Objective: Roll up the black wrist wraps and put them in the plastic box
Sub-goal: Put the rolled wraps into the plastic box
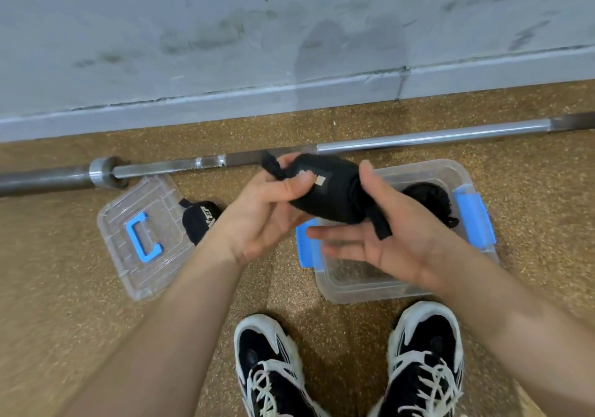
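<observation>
The left hand grips a rolled wrist wrap, a fat cylinder of black woven fabric with a small pale tag on its outer turn. The fingers curl round the end of the roll farther from the plastic box and the thumb presses down beside the tag. A knotted fabric loop sticks out past the knuckles. The roll hangs in the air above the box's left rim.

The right hand lies palm up over the box with its fingers nearly straight and spread under the roll. Its thumb stands up against the roll's near end, and a flat black strap trails across the palm. It clasps nothing.

The box is a clear, rounded rectangular tub with a blue hinged latch on each short side. A second wrist wrap, a dark bundle, sits inside at the far end.

Left of the box lies its lid, transparent ribbed plastic with a blue C-shaped handle. A third wrist wrap, black with white lettering, rests between lid and box, touching the lid's edge.

Beyond the box a steel barbell runs across the speckled tan rubber floor, its shaft polished and its sleeve dull grey. Behind it stands a scuffed pale grey wall. On the near side of the box are two black-and-white laced sneakers.
</observation>
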Tool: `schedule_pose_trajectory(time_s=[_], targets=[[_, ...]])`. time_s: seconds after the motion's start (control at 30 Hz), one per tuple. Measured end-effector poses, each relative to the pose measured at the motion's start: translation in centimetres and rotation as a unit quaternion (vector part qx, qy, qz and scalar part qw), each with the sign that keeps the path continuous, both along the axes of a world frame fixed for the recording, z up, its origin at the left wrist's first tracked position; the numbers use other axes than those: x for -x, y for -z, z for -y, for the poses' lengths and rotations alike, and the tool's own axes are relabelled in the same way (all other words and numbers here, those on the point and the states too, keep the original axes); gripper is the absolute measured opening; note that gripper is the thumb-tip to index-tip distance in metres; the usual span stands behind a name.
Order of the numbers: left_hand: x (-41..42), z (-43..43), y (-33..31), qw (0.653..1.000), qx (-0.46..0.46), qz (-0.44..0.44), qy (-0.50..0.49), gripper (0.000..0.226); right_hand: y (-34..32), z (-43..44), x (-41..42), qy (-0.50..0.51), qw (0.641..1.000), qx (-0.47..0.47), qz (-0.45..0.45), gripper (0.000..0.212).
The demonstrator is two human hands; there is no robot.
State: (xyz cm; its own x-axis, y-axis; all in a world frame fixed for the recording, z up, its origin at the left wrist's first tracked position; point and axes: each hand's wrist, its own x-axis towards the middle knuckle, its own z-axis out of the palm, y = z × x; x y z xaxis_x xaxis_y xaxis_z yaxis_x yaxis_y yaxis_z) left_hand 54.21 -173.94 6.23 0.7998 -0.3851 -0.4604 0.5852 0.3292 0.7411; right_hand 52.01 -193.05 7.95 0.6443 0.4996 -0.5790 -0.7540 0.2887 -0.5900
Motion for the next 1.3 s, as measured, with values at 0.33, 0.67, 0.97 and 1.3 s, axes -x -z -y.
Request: schedule_pose_trajectory(time_s=[0.33,0.67,0.97,1.3], targets=[[1.9,1.1,1.6,0.815,-0.53,0.186,0.143,0.031,2.6,0.5,0.4,-0.29,0.796,0.463,0.261,0.049],[1.8,-7.6,6.5,0.664,-0.739,-0.037,0.106,0.093,7.3,-0.3,2.0,-0.432,0.581,0.565,0.395,0.053],[2.7,-10.6,10.3,0.521,-0.831,0.051,0.189,0.063,7.6,-0.5,2.6,-0.371,0.497,0.618,0.483,0.051],[-1.4,-4.4,-0.9,0.946,-0.298,-0.011,-0.125,0.049,6.8,2.0,-1.4,-0.313,0.575,0.541,0.528,0.043]])
